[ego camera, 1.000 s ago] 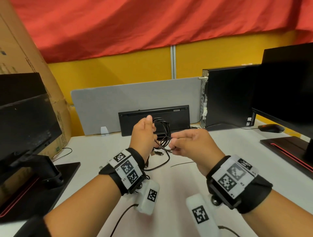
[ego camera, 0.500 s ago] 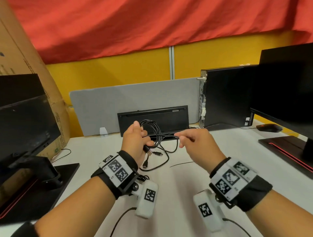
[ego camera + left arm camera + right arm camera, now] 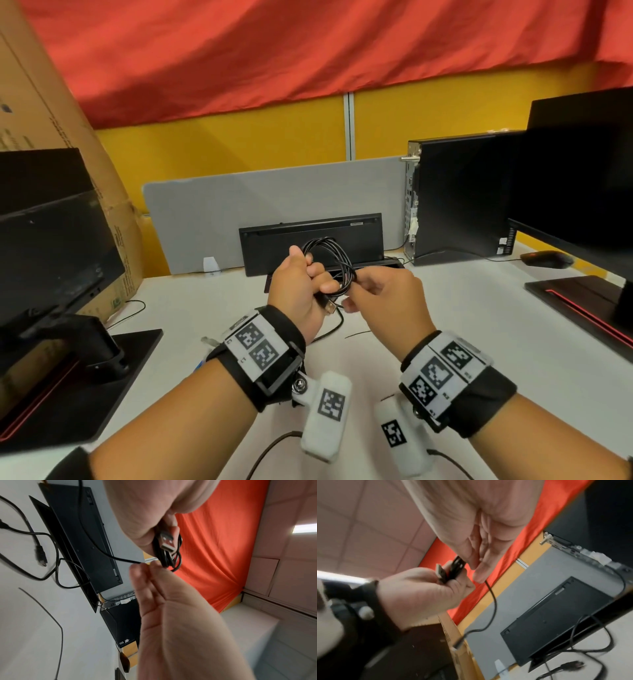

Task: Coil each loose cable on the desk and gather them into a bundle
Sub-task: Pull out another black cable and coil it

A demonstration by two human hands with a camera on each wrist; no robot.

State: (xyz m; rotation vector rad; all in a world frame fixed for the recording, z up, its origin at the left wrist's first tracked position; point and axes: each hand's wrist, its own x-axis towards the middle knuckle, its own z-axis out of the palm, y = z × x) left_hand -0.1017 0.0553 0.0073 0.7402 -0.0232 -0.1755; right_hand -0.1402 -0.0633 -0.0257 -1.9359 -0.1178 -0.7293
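The left hand grips a coiled thin black USB cable; the right hand pinches its tail, which probably wants wrapping round next.

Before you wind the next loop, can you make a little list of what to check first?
1. Left hand grips the black coil: ok.
2. USB plug tucked against the coil, not dangling: ok.
3. Right hand pinches the loose tail: ok.
4. Tail end hangs free, unsnagged: ok.
5. Loops lie even, without twists: cannot tell.
6. Other cables on the desk coiled: not ok.
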